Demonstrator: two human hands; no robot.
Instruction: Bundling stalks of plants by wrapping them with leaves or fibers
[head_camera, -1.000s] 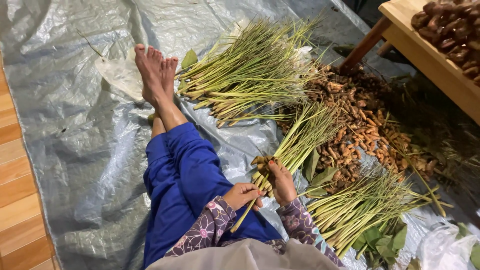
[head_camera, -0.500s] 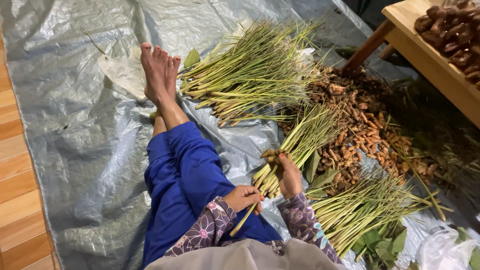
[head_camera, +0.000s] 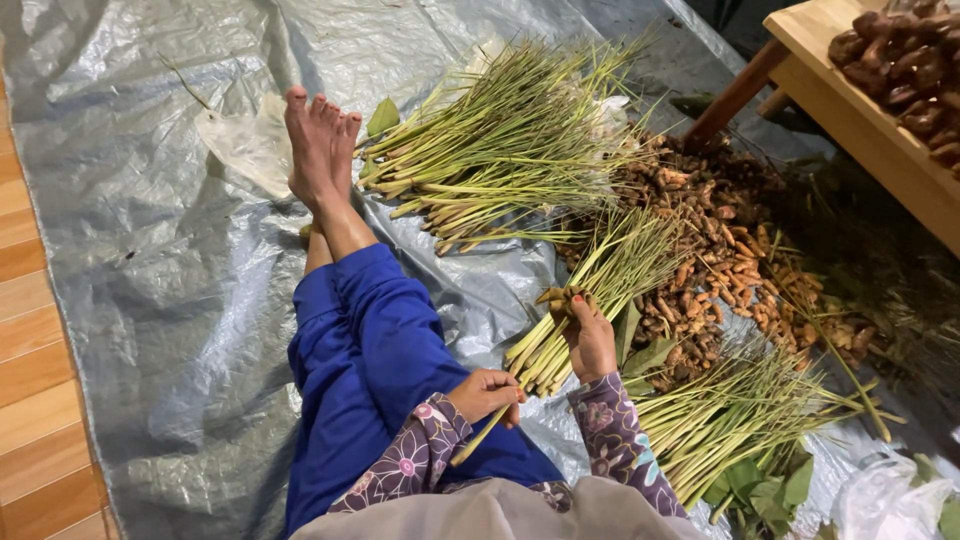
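Observation:
I sit on a grey plastic sheet (head_camera: 180, 250) with my legs in blue trousers stretched out. My left hand (head_camera: 487, 393) rests on my thigh, fingers closed around a single lemongrass stalk (head_camera: 478, 440) that slants down to the left. My right hand (head_camera: 588, 335) reaches to the right of my leg and grips a small bundle of lemongrass stalks (head_camera: 590, 290) near their thick pale ends. The bundle's green tops fan away toward the upper right.
A big pile of lemongrass (head_camera: 510, 150) lies beyond my feet (head_camera: 318, 145). Another bunch (head_camera: 740, 415) lies lower right, with green leaves (head_camera: 760, 485). Brown-orange roots (head_camera: 720, 250) are heaped at right. A wooden bench (head_camera: 860, 130) bearing dark roots stands top right. Wooden floor (head_camera: 30, 400) borders the left.
My right hand has slid a little up and to the right along the bundle. My left hand keeps its stalk on my thigh.

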